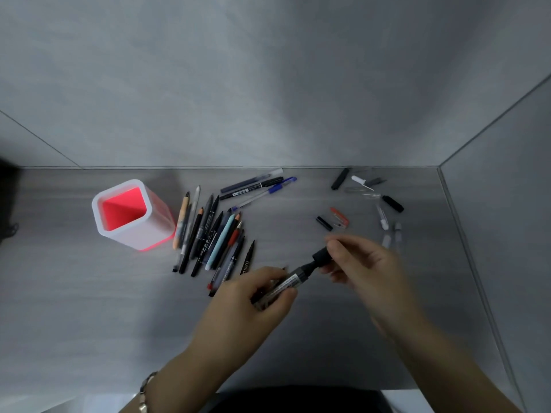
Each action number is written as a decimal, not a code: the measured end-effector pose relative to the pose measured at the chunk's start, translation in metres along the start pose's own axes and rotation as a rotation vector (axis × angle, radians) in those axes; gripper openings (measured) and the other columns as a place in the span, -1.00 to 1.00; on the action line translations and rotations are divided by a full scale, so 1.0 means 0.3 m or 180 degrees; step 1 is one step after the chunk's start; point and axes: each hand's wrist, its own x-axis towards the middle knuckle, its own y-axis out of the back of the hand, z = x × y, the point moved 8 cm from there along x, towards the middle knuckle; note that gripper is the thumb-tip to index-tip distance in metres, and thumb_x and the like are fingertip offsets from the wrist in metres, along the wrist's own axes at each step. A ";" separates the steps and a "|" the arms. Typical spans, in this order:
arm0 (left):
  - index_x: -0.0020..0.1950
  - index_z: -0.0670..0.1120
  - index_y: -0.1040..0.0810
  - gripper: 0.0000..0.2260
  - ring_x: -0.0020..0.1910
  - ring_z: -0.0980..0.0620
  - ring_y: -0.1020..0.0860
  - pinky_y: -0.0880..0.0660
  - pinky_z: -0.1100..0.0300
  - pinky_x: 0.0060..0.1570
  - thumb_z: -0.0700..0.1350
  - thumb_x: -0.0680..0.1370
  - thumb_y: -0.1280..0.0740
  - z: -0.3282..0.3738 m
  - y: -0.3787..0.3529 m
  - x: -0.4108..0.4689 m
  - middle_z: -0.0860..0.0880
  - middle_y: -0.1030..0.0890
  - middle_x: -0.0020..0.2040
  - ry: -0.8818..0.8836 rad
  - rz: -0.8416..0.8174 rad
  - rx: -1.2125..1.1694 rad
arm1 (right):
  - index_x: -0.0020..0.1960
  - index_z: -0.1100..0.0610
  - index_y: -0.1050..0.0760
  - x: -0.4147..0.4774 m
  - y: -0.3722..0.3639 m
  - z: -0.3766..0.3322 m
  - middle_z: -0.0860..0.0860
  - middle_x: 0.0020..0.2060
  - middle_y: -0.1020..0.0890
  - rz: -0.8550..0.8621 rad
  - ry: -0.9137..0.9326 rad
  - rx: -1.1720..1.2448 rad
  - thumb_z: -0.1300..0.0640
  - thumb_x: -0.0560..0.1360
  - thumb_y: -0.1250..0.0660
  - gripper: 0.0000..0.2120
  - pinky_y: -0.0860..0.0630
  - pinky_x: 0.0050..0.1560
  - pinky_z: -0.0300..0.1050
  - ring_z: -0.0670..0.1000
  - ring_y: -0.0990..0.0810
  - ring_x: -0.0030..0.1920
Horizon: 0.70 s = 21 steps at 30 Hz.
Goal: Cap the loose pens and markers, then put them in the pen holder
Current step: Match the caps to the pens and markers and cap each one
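Observation:
My left hand [256, 296] grips the barrel of a grey marker [290, 281] above the table. My right hand [357, 263] pinches a black cap [322, 255] that sits at the marker's tip end. A white pen holder [125, 216] with a red inside stands at the left and shows nothing inside. Several loose pens and markers [208, 234] lie in a pile beside it. Three more pens [256, 186] lie near the back wall. Several loose caps [369, 201], black, red, white and clear, are scattered at the right.
The grey table [89, 308] ends at a back wall and a side wall on the right. A bracelet [146, 389] is on my left wrist. A dark object sits at the far left edge.

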 end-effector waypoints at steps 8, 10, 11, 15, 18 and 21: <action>-0.22 0.26 -0.54 -0.94 -0.33 0.12 -0.52 -0.38 0.33 -0.37 0.08 0.36 -0.31 0.015 0.007 -0.019 0.14 -0.59 -0.23 -0.0174 0.0000 0.0214 | -0.17 0.16 -0.56 -0.017 -0.041 0.002 -0.07 -0.44 -0.67 -0.0510 0.0142 -0.0232 0.25 0.42 -0.31 -0.94 -0.52 -0.37 -0.36 -0.14 -0.61 -0.41; -0.20 0.25 -0.55 -0.93 -0.36 0.15 -0.51 -0.36 0.39 -0.39 0.05 0.39 -0.33 0.025 0.005 -0.020 0.14 -0.59 -0.25 -0.0206 -0.0035 0.0190 | -0.17 0.15 -0.56 -0.025 -0.048 -0.006 -0.08 -0.41 -0.67 -0.0556 0.0268 -0.0317 0.23 0.43 -0.29 -0.92 -0.52 -0.36 -0.35 -0.12 -0.62 -0.39; -0.18 0.23 -0.57 -0.92 -0.39 0.17 -0.49 -0.35 0.39 -0.40 0.02 0.42 -0.36 0.028 0.001 -0.020 0.12 -0.59 -0.28 -0.0202 -0.0044 0.0142 | -0.18 0.12 -0.56 -0.029 -0.047 -0.009 -0.09 -0.40 -0.66 -0.0530 0.0350 -0.0364 0.19 0.43 -0.29 -0.92 -0.51 -0.37 -0.35 -0.12 -0.61 -0.40; -0.16 0.23 -0.55 -0.83 -0.45 0.12 -0.49 -0.38 0.36 -0.43 -0.07 0.42 -0.40 0.051 -0.026 -0.018 0.03 -0.62 -0.31 -0.0075 -0.0134 -0.0192 | -0.27 0.00 -0.48 -0.050 -0.022 -0.010 -0.08 -0.46 -0.59 -0.0132 0.0643 -0.0643 -0.05 0.46 -0.23 -0.80 -0.43 -0.45 -0.36 -0.13 -0.52 -0.49; -0.20 0.16 -0.56 -0.89 -0.45 0.04 -0.53 -0.41 0.27 -0.44 -0.06 0.40 -0.41 0.086 -0.050 -0.006 0.00 -0.64 -0.35 -0.0044 -0.0321 -0.0307 | -0.34 -0.07 -0.35 -0.070 0.002 0.020 -0.08 -0.52 -0.46 0.0115 0.0653 -0.0904 -0.19 0.46 -0.09 -0.72 -0.34 -0.50 -0.21 -0.12 -0.37 -0.53; -0.28 0.01 -0.61 -0.90 -0.62 0.09 -0.37 -0.28 0.33 -0.61 -0.17 0.41 -0.41 0.072 -0.070 0.015 -0.07 -0.59 -0.49 0.0466 -0.0587 -0.0985 | -0.33 -0.06 -0.29 -0.081 0.013 0.034 -0.07 -0.51 -0.38 0.0262 0.0588 -0.1076 -0.19 0.45 -0.01 -0.71 -0.31 -0.47 -0.04 -0.11 -0.29 -0.51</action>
